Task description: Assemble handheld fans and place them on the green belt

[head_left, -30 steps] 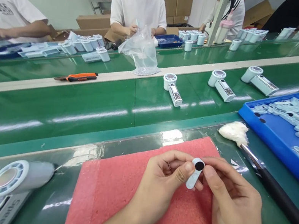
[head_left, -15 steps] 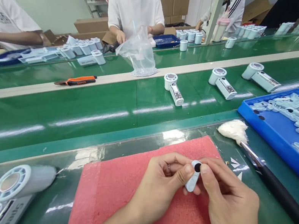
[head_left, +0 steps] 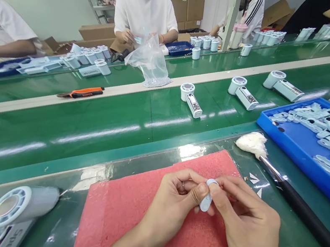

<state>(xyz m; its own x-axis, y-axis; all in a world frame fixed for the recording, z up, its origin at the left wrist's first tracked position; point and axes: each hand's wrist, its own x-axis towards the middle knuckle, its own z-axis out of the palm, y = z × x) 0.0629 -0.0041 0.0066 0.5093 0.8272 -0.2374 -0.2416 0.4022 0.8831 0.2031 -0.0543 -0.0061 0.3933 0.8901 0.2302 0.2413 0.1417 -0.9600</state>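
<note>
Above a red mat (head_left: 124,210), a small light-blue oval part (head_left: 206,202) is pinched between the fingers of both hands. My left hand (head_left: 178,200) grips it from the left with thumb and fingers, a ring on one finger. From the right, my right hand (head_left: 240,218) holds its upper end, with the thumb lying across its face. The black disc on the part is hidden under that thumb. At the lower left, a light-blue fan unit (head_left: 22,209) lies beside the mat.
A blue tray (head_left: 300,151) of small parts stands at the right, near a black-handled tool (head_left: 311,213) with a white wad. Fan units (head_left: 193,100) and orange pliers (head_left: 84,92) lie on the green belt (head_left: 103,129). Co-workers sit across it.
My right thumb has moved over the black disc and covers it. The view has shifted slightly. Across the belt, a co-worker's hand has risen with a small item.
</note>
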